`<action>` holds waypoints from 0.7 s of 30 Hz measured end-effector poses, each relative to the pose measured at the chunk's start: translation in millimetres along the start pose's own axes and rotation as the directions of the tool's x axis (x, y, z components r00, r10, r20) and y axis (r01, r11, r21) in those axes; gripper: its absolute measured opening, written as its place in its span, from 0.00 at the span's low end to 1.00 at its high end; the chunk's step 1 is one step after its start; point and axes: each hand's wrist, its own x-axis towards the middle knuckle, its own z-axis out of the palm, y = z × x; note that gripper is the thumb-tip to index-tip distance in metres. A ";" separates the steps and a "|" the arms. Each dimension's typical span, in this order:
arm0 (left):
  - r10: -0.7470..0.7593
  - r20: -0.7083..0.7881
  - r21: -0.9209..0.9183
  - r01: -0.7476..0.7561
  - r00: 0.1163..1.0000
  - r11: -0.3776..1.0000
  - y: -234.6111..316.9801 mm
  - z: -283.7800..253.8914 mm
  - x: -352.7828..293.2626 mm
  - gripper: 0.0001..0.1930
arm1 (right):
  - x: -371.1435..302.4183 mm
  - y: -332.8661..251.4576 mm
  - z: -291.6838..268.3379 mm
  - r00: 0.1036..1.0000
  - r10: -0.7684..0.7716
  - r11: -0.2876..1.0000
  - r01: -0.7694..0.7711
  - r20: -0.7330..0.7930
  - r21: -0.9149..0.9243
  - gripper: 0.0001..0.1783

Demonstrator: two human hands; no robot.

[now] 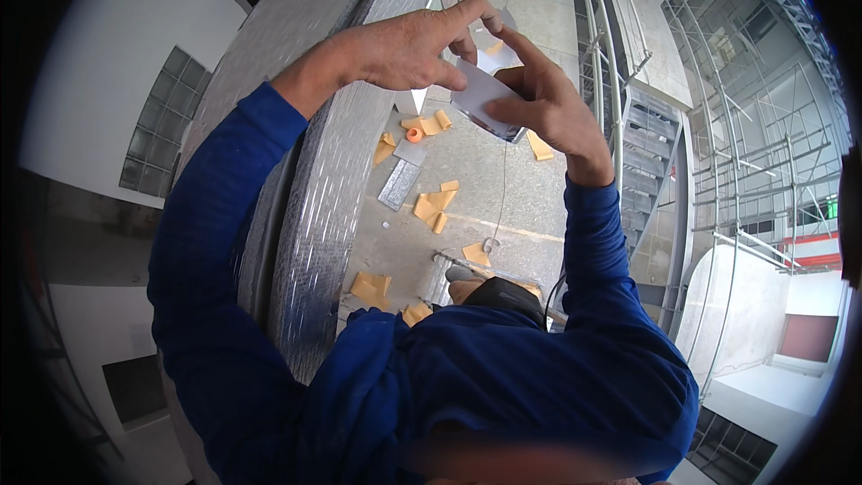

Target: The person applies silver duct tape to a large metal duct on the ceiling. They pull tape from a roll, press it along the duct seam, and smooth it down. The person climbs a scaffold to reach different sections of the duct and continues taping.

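Observation:
Both arms, in blue sleeves, are raised in front of me. Between the hands is a white flat piece [480, 94] with a shiny lower edge; its exact kind I cannot make out. My right hand [552, 108] grips it from the right, with the thumb across its face and the fingers bent behind. My left hand [404, 49] reaches over from the left, its thumb at the piece's upper left edge and its index finger stretched toward the right hand's fingertips. Whether the left fingers pinch anything is not clear.
A long beam wrapped in shiny film [328, 189] runs close along my left. Far below, torn tan sheets [433, 205], an orange roll [414, 135] and a grey panel [400, 181] lie on the concrete floor. Metal stairs [651, 139] and scaffolding [736, 162] stand to the right.

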 end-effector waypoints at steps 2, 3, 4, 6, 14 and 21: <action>-0.029 0.063 -0.025 0.031 0.998 0.999 3.5 -5.9 -0.1 0.35 | -0.4 -2.4 -0.5 1.000 0.010 1.000 -0.010 -0.009 -0.016 0.51; -0.058 0.063 -0.029 0.060 0.996 0.998 5.9 -7.7 -0.2 0.34 | -0.8 -3.3 -0.6 1.000 0.005 1.000 -0.005 -0.014 0.001 0.51; -0.055 0.052 -0.027 0.057 0.997 0.998 7.8 -8.6 -0.4 0.32 | -1.2 -3.2 0.0 1.000 -0.009 1.000 0.009 -0.029 0.021 0.50; -0.043 0.013 -0.006 0.043 0.999 0.999 10.5 -8.5 -0.1 0.25 | -2.6 -2.9 -0.8 0.999 -0.017 1.000 0.018 -0.035 0.014 0.48; 0.069 -0.067 0.072 -0.064 0.995 0.995 1.3 -5.3 4.6 0.14 | -0.4 3.6 -2.4 0.996 -0.037 0.992 0.027 -0.077 -0.125 0.35; 0.067 -0.148 -0.026 -0.072 0.987 0.997 -3.0 -11.7 3.8 0.14 | 2.5 5.1 16.4 0.975 -0.074 0.990 0.098 -0.211 0.102 0.25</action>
